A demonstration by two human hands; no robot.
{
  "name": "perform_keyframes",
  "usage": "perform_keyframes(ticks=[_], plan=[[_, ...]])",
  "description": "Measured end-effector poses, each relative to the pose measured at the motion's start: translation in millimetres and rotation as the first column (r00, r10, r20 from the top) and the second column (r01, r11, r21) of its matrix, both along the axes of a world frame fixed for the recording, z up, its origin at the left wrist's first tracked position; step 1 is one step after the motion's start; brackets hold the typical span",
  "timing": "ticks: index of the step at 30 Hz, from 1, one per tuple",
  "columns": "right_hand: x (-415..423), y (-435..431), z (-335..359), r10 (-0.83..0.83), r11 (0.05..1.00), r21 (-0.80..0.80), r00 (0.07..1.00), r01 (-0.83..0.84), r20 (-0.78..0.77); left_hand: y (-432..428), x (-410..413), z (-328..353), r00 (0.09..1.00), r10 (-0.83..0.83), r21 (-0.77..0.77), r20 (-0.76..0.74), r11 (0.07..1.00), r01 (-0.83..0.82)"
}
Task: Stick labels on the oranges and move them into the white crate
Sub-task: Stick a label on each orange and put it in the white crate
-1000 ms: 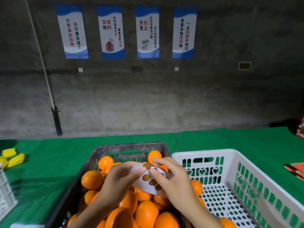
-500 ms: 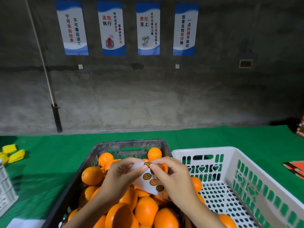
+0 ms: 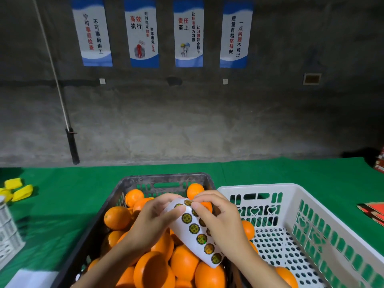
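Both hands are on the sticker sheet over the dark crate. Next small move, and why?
Probably peel the top round gold label off with the right hand: its fingers pinch the upper edge of the white label sheet, which the left hand grips.

L grip (image 3: pixel 151 223), R grip (image 3: pixel 222 223), both bare, forearms (image 3: pixel 108 265) bare to frame edge, nails (image 3: pixel 196 210) short

The right hand (image 3: pixel 220 223) hides the right column of the label sheet (image 3: pixel 195 235). What its fingertips pinch at the sheet's top edge seems to be one label, but it is too small to tell. The label print is unreadable. The bottom edge cuts off the dark crate (image 3: pixel 166 178) and the white crate (image 3: pixel 291 188).
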State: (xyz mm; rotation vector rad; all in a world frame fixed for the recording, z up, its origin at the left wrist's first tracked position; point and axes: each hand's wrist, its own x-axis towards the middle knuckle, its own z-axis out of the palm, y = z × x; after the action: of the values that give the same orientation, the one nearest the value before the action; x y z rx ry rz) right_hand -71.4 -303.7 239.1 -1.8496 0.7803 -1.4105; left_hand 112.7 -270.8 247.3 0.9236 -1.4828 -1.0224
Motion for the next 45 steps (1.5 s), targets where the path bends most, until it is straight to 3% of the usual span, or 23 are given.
perform_keyframes(ticks=[4,10,22,27,30,31,33,35,37,40,42,45], plan=[[-1.3,-3.8,0.0,0.009,1.0,0.027,1.0,-0.01,0.026,-1.1,0.6,-0.1,1.0,0.023,-0.014,-0.012,1.0,-0.023],[-0.1,-4.6,-4.0,0.019,0.999,0.033,0.999,-0.018,-0.031,-1.8,2.9,-3.7,0.993,-0.119,-0.005,-0.011,0.993,0.119],[-0.1,-5.0,-4.7,0.042,0.999,0.003,0.998,-0.042,-0.036,-3.5,2.7,-2.9,1.0,-0.02,0.037,0.019,0.999,0.019],[-1.8,-4.8,-9.4,-0.064,0.99,-0.133,0.983,0.04,-0.174,-6.3,7.2,-4.5,0.997,-0.076,0.093,0.021,0.993,0.074],[0.1,-3.4,-7.6,-0.101,0.983,-0.166,0.984,0.076,-0.147,-10.0,11.3,-9.5,0.995,-0.097,0.107,0.018,0.99,0.095],[-0.1,-2.8,-4.5,-0.08,0.99,-0.124,0.995,0.072,-0.066,-11.8,12.1,-11.7,0.998,-0.055,0.093,0.024,0.994,0.053],[-5.7,-4.3,5.5,-0.041,0.999,0.014,0.987,0.04,0.153,-17.3,14.5,-15.8,0.978,0.193,0.012,0.072,0.981,-0.195],[-14.7,-9.9,14.8,-0.074,0.98,0.198,0.963,0.022,0.258,-23.0,20.2,-19.5,0.867,0.493,-0.057,0.068,0.87,-0.49],[-23.2,-17.8,17.7,-0.084,0.936,0.352,0.982,0.021,0.166,-27.2,26.5,-20.6,0.768,0.64,-0.022,-0.016,0.768,-0.641],[-30.2,-27.1,13.4,0.014,0.915,0.398,0.979,0.069,-0.203,-32.9,34.9,-24.1,0.712,0.694,0.087,-0.108,0.72,-0.688],[-34.1,-27.8,10.4,0.171,0.929,0.369,0.861,0.021,-0.478,-33.7,37.3,-26.2,0.702,0.699,0.126,-0.137,0.715,-0.688],[-37.9,-24.1,11.0,0.396,0.902,0.412,0.627,-0.129,-0.671,-33.4,36.9,-26.0,0.686,0.714,0.12,-0.138,0.7,-0.704]])
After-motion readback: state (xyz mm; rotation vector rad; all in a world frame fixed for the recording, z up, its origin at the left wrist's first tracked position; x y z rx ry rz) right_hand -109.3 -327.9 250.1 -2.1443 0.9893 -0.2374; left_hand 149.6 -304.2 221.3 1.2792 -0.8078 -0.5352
